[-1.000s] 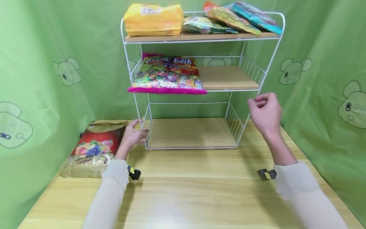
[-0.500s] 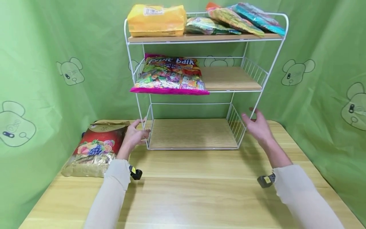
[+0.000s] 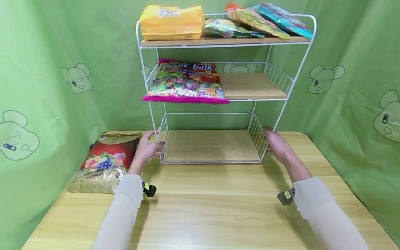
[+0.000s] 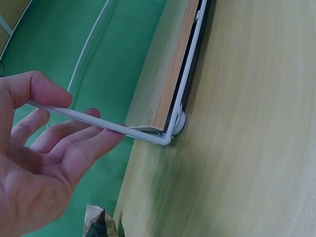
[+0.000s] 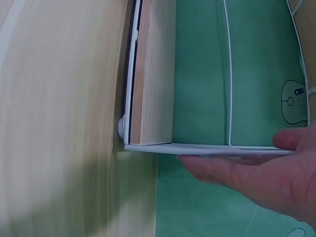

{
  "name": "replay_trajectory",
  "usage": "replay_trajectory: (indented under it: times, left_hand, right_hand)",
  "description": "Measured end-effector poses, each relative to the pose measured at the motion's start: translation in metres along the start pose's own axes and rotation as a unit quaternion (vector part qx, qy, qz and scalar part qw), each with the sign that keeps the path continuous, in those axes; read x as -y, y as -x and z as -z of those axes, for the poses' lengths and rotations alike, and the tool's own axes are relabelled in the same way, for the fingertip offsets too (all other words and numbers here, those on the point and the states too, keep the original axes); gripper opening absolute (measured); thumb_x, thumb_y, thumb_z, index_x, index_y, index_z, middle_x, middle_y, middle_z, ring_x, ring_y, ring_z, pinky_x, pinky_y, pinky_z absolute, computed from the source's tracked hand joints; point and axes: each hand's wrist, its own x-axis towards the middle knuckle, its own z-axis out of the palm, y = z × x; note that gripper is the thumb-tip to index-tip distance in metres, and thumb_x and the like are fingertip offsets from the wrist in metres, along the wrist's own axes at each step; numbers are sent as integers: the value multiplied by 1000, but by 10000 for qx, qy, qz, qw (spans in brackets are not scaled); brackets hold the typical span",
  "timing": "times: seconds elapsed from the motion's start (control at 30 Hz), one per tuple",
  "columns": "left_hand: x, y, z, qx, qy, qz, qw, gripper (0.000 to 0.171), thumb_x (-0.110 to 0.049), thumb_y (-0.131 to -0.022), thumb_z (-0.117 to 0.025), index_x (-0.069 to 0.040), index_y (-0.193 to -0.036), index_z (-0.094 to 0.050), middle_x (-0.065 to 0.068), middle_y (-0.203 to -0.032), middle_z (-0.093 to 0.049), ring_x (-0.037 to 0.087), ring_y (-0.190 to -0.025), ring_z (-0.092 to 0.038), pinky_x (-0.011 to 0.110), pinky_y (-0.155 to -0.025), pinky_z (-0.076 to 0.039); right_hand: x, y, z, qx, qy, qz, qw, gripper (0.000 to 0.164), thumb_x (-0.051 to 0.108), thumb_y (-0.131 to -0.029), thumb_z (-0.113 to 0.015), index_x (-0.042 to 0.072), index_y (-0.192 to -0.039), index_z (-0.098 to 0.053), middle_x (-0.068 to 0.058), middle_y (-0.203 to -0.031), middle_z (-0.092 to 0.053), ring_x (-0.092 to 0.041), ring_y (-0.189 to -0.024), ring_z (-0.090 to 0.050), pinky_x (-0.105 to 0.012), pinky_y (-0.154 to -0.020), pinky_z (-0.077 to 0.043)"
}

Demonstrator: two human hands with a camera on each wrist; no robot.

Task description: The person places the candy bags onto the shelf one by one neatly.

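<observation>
A white wire shelf rack [image 3: 210,146] with three wooden boards stands on the table. My left hand [image 3: 147,149] holds its left front post low down; in the left wrist view the thumb [image 4: 49,94] lies on one side of the white bar and the fingers on the other. Low on the opposite side, my right hand [image 3: 279,144] grips the right post. The right wrist view has that thumb [image 5: 289,138] inside the bar, with the rest of the hand along its outer side. Some right fingers are hidden. A fruit candy bag [image 3: 187,81] lies on the middle shelf's left half.
A yellow package [image 3: 172,24] and several colourful snack bags [image 3: 259,22] sit on the top shelf. Left of the rack, a red and gold fruit-print bag [image 3: 107,161] lies on the wooden table [image 3: 215,208], close to my left hand. Green curtains [image 3: 353,114] surround the table.
My right hand has come down and inward from beside the middle shelf to the rack's lower right post and taken hold. The left hand has kept its grip. The view has shifted slightly.
</observation>
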Motion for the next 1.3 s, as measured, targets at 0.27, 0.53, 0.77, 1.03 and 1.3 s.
replay_trajectory:
  times: [0.27, 0.53, 0.77, 1.03, 1.3]
  left_hand:
    - [-4, -1, -2, -6, 39, 56, 10000, 79, 10, -80, -61, -22, -150, -47, 31, -134, -61, 39, -108, -67, 55, -95, -59]
    - [-6, 0, -2, -55, -89, 112, 9999, 78, 11, -79, -60, -21, -149, -48, 30, -134, -61, 36, -104, -68, 53, -94, -60]
    - [-1, -2, -2, -61, -48, 72, 9999, 79, 10, -78, -61, -22, -149, -48, 29, -133, -63, 49, -119, -61, 52, -94, -61]
    - [-2, -1, -2, -19, 3, 114, 9999, 79, 11, -80, -60, -22, -151, -47, 30, -135, -61, 47, -118, -62, 53, -95, -60]
    - [-5, -3, 2, 14, -82, 255, 9996, 80, 12, -81, -60, -19, -153, -43, 32, -136, -59, 33, -102, -68, 56, -98, -57]
  right_hand:
    - [-3, -1, 4, 79, 111, -80, 9999, 63, 37, -110, -18, 10, -162, 6, -37, -163, -5, -58, -148, -17, -66, -123, -24]
    - [-5, -2, 6, -21, 156, -148, 9998, 63, 38, -110, -22, 12, -162, 0, -36, -163, -8, -61, -142, -27, -64, -120, -32]
    - [-3, -1, 7, 56, -96, -229, 9997, 75, 52, -108, -21, 5, -161, 3, -39, -161, -9, -63, -142, -25, -67, -120, -28]
    - [-1, 0, 10, 129, -167, -287, 9994, 76, 54, -107, -20, 7, -161, 5, -43, -159, -10, -64, -140, -27, -69, -118, -30]
    - [2, -2, 11, -29, 74, -373, 9993, 77, 52, -107, -26, 4, -162, -3, -42, -157, -21, -63, -132, -41, -64, -110, -45]
